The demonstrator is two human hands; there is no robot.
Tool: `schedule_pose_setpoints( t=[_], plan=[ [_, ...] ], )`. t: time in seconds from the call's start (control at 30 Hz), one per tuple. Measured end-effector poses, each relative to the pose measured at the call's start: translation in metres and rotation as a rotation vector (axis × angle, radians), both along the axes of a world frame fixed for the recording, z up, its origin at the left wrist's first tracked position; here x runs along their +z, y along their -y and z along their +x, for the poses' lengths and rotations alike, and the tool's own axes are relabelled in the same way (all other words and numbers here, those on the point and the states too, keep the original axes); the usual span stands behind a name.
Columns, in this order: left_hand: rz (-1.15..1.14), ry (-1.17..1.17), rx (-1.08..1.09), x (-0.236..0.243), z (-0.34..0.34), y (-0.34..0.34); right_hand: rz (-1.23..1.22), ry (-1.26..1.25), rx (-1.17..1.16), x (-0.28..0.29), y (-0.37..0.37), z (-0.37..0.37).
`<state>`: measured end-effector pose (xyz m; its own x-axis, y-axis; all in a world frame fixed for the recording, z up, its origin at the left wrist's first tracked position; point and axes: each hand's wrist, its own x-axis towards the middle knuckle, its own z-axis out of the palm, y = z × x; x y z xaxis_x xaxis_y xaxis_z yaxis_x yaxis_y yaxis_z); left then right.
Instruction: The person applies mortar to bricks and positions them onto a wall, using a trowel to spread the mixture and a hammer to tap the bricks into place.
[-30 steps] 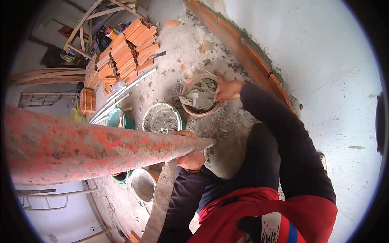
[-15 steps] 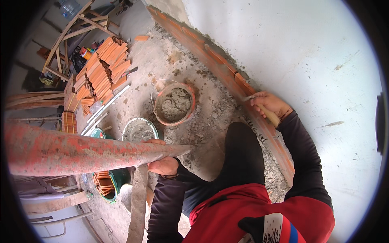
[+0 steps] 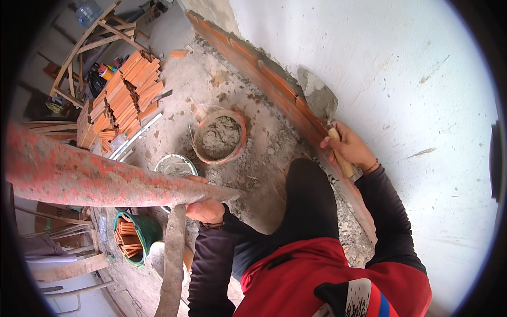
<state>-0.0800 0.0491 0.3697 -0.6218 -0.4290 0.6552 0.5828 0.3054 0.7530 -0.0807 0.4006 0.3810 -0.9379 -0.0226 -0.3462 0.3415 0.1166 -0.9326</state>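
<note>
My right hand (image 3: 350, 147) is closed round the wooden handle of a mortar-smeared trowel (image 3: 319, 96). Its blade lies against the white wall (image 3: 401, 95), just above a low row of orange bricks (image 3: 280, 82) with grey mortar along the top. On the other side, my left hand (image 3: 207, 210) grips a red, mortar-crusted pole (image 3: 100, 177) near where a grey bar (image 3: 172, 259) joins it. Fingertips show on the far side of the pole. Between the pole and the wall stands a bucket of wet mortar (image 3: 221, 136).
A stack of orange bricks (image 3: 124, 95) lies at the far left beside pale strips (image 3: 136, 136). Below the pole, a green bucket (image 3: 153, 232) holds brick pieces. Another bucket (image 3: 176, 164) is partly behind the pole. A wooden frame (image 3: 74, 58) stands at the back left.
The trowel's blade has swung up from the brick row onto the wall and now shows its broad face. The pole's near-left end appears higher in view; my left hand still grips it.
</note>
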Motion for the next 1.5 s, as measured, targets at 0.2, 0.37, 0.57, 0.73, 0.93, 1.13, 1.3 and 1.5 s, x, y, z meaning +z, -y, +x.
schedule_pose_setpoints(
  t=[0.2,0.37,0.57,0.73,0.93,1.13,1.3,1.5],
  plan=[
    [0.040,-0.031,-0.025,-0.003,-0.002,-0.004,0.934,-0.419,0.070,-0.036,0.009,-0.013],
    [0.027,-0.102,-0.044,-0.010,-0.007,0.005,1.045,-0.241,0.080,-0.049,0.015,-0.033],
    [0.017,-0.084,-0.058,-0.004,-0.005,0.001,1.019,-0.243,0.062,-0.053,0.016,-0.035],
    [-0.014,-0.074,-0.057,0.000,-0.004,0.002,0.996,-0.230,0.033,-0.038,0.024,-0.035],
    [0.011,-0.078,-0.013,-0.004,-0.006,0.000,1.008,-0.230,0.008,-0.042,0.019,-0.038],
    [0.022,-0.078,0.007,0.002,-0.006,-0.006,1.047,-0.207,0.007,-0.041,0.020,-0.040],
    [0.008,-0.061,-0.044,-0.003,-0.006,0.002,1.051,-0.162,0.132,-0.034,0.021,-0.047],
    [0.027,-0.015,-0.012,-0.005,-0.005,0.001,1.046,-0.203,0.096,-0.032,0.023,-0.052]
  ],
)
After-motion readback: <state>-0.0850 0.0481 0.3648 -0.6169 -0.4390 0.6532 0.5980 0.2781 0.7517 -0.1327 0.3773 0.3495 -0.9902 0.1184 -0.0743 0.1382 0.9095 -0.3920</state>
